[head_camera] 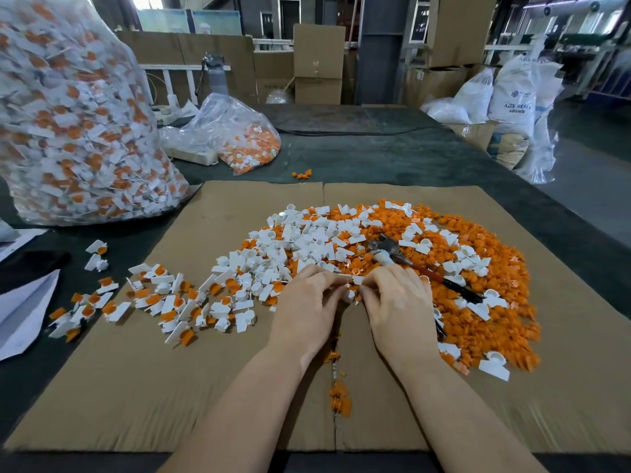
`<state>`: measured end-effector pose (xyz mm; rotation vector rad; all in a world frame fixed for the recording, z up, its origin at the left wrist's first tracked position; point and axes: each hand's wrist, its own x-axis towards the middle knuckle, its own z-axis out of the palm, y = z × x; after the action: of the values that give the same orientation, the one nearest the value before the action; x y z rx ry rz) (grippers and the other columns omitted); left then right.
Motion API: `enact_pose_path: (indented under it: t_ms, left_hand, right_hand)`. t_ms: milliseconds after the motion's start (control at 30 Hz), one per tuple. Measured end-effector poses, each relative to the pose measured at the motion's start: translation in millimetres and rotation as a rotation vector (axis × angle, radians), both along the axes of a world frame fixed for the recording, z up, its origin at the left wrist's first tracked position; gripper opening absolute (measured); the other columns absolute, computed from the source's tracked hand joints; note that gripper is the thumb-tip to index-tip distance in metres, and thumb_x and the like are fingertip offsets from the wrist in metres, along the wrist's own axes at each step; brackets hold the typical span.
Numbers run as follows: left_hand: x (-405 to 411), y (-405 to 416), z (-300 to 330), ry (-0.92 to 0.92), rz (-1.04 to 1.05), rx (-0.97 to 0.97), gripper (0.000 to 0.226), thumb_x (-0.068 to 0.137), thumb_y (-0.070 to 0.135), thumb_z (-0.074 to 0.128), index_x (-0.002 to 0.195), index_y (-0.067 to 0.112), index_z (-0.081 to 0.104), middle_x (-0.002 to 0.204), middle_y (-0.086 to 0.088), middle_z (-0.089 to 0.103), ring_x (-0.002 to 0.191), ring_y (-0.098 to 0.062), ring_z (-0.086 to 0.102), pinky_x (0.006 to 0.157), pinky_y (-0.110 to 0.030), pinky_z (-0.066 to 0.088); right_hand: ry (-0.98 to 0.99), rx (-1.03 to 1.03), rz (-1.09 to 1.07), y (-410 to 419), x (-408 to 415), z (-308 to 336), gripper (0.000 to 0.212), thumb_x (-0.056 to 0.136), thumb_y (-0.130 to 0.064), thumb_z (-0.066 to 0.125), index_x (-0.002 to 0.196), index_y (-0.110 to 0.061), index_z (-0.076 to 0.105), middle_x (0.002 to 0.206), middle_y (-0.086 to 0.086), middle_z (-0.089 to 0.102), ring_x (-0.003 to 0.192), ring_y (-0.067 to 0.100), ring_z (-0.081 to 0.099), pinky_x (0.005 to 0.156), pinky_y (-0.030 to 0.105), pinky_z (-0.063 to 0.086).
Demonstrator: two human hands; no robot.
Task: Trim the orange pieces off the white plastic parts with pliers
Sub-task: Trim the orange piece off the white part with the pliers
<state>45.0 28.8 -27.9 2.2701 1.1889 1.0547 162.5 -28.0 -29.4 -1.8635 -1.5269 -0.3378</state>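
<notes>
Both my hands meet over the middle of the cardboard sheet point(143, 377). My left hand point(307, 308) and my right hand point(399, 302) pinch a small white plastic part point(353, 283) between their fingertips. The pliers point(403, 257), with metal jaws and dark red-black handles, lie just beyond my right hand on the heap, held by neither hand. A pile of trimmed white parts point(300, 240) lies beyond my hands. Cut orange pieces point(491, 315) are heaped to the right. Untrimmed white-and-orange parts point(170, 302) are scattered to the left.
A big clear bag point(75, 124) full of white-and-orange parts stands at the far left. A smaller bag point(239, 138) lies behind the sheet. Orange scraps point(339, 397) lie along the cardboard seam. White papers point(24, 308) sit at the left edge. Boxes and sacks stand behind the table.
</notes>
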Motion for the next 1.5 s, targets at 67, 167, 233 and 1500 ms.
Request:
enact_pose_path:
  t_ms: [67, 167, 233, 1500]
  left_hand:
    - [-0.4, -0.2, 1.5, -0.054, -0.010, -0.036, 0.018, 0.087, 0.024, 0.065, 0.098, 0.013, 0.074, 0.088, 0.012, 0.054, 0.080, 0.001, 0.046, 0.073, 0.001, 0.032]
    - [-1.4, 0.7, 1.4, -0.025, 0.004, -0.052, 0.014, 0.085, 0.020, 0.068, 0.095, 0.013, 0.075, 0.094, 0.008, 0.060, 0.085, 0.001, 0.047, 0.074, 0.004, 0.030]
    - [-1.8, 1.2, 0.8, 0.016, 0.006, -0.055, 0.012, 0.084, 0.017, 0.069, 0.095, 0.013, 0.075, 0.098, 0.007, 0.060, 0.087, 0.001, 0.048, 0.075, 0.003, 0.029]
    - [-8.7, 0.0, 3.8, -0.239, -0.117, -0.440, 0.004, 0.089, 0.019, 0.063, 0.088, 0.016, 0.064, 0.068, 0.003, 0.066, 0.064, -0.007, 0.062, 0.062, -0.015, 0.044]
  right_hand:
    - [0.074, 0.045, 0.070, -1.6, 0.1, 1.2, 0.009, 0.082, -0.005, 0.068, 0.077, -0.005, 0.061, 0.074, 0.007, 0.060, 0.072, 0.023, 0.055, 0.065, 0.032, 0.043]
    - [0.158, 0.023, 0.125, -3.5, 0.8, 2.1, 0.008, 0.087, -0.008, 0.063, 0.081, -0.004, 0.059, 0.076, 0.004, 0.059, 0.072, 0.017, 0.053, 0.063, 0.023, 0.040]
    - [0.170, 0.021, 0.139, -5.0, 0.9, 1.6, 0.007, 0.087, -0.008, 0.063, 0.082, -0.005, 0.059, 0.076, 0.003, 0.059, 0.071, 0.016, 0.053, 0.062, 0.022, 0.040]
    - [0.185, 0.028, 0.198, -8.4, -0.4, 2.2, 0.010, 0.088, -0.015, 0.063, 0.080, -0.008, 0.061, 0.068, -0.001, 0.060, 0.064, 0.014, 0.053, 0.055, 0.027, 0.045]
